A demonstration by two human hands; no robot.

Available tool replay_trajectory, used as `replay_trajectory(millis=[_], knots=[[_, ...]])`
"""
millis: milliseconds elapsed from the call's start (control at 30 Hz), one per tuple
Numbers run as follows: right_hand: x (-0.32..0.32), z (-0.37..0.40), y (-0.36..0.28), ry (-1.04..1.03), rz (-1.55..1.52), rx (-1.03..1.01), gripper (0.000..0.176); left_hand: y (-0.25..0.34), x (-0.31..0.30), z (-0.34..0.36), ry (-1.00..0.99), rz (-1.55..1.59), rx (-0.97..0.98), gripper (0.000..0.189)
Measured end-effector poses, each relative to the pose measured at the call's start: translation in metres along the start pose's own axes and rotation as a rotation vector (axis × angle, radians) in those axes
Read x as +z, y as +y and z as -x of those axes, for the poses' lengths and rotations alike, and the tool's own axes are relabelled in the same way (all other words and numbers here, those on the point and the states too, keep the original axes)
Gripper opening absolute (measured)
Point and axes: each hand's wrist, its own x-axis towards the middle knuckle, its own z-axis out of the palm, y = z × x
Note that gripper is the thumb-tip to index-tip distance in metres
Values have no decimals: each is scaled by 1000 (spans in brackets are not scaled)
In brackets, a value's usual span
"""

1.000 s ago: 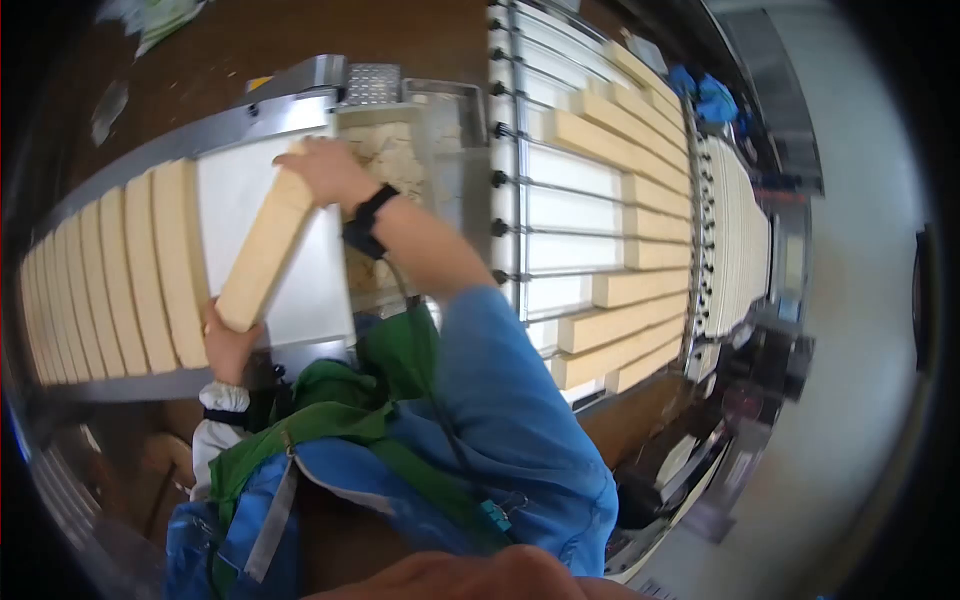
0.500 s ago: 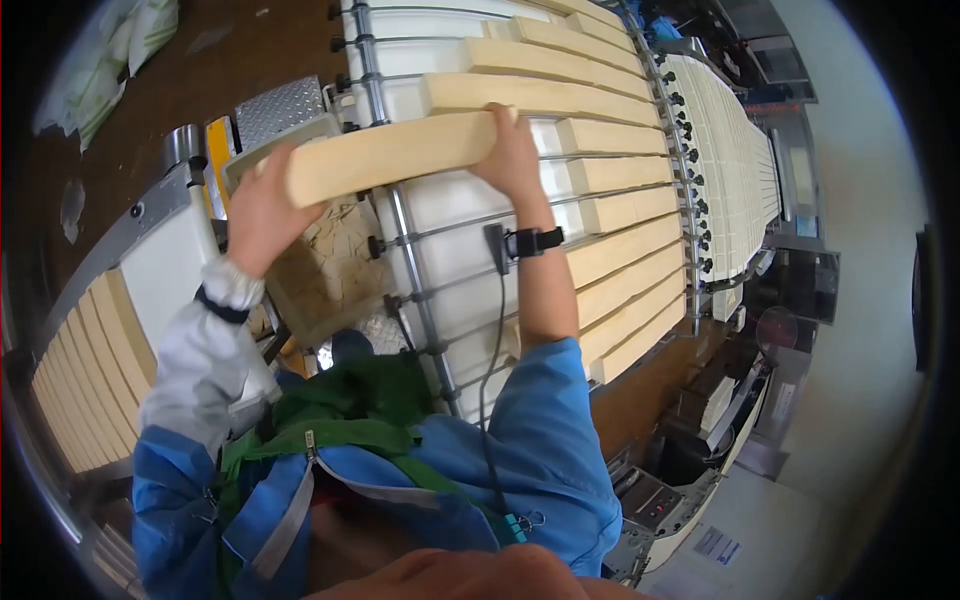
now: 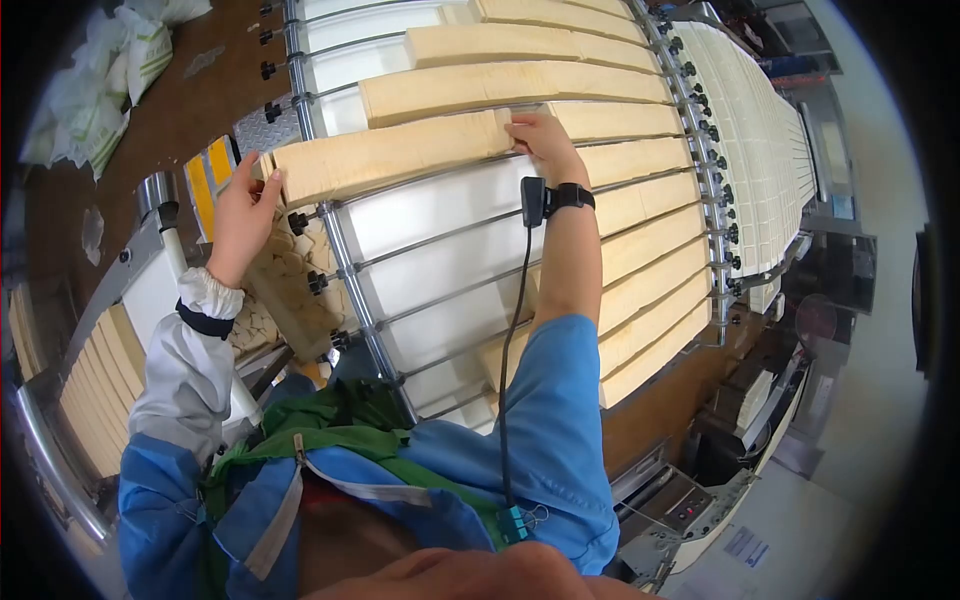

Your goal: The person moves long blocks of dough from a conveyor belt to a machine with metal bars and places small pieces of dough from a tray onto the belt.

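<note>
A long cream-coloured block (image 3: 390,155), which looks like dough, lies in a lane between metal rods on the white slatted conveyor bed (image 3: 440,215). My left hand (image 3: 243,220) is at its left end, thumb and forefinger apart, close to or touching the end face. At the block's right end, the bent fingers of my right hand (image 3: 545,140) are closed on its edge. Just beyond lies another long block (image 3: 450,90) in the neighbouring lane. Shorter blocks (image 3: 640,160) fill the right part of the lanes.
Black knobs (image 3: 318,283) stick out along the near metal rail (image 3: 345,255). Below my left hand is a bin of broken cream pieces (image 3: 320,255). Several slabs stand in a rack (image 3: 105,385) at left. White sacks (image 3: 110,85) lie on the floor. A wide pale belt (image 3: 745,140) runs beyond.
The block, held up at both ends before, is now down in a lane. My left hand has loosened from its end, and my right hand has shifted right with its fingers at the far end.
</note>
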Motion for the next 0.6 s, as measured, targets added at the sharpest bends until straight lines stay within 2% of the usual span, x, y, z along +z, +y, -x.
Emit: replay_trajectory(millis=[67,133,167,233,333,400,467,500,567,600], knots=[[-3,4,-4,271,401,-106,33,-3,10,-1,26,-55,83,46],[-8,30,-18,653,513,-235,34,8,29,-5,55,-133,222,35],[-10,48,-28,840,569,-301,34,19,41,-6,27,-163,206,31],[-11,88,-55,935,329,-284,33,45,65,-13,-25,-220,176,23],[-5,116,-56,915,-30,-424,31,42,116,-32,-165,-251,152,21],[15,138,-70,797,-102,-461,29,47,129,-34,-162,-229,143,19],[49,152,-82,680,-141,-501,28,46,122,-32,-119,-130,112,18],[71,160,-91,624,-103,-574,29,42,111,-29,-82,-110,123,20],[123,179,-120,504,-64,-593,33,32,80,-9,2,-68,128,26],[150,187,-135,429,-102,-595,34,25,57,6,10,78,114,44]])
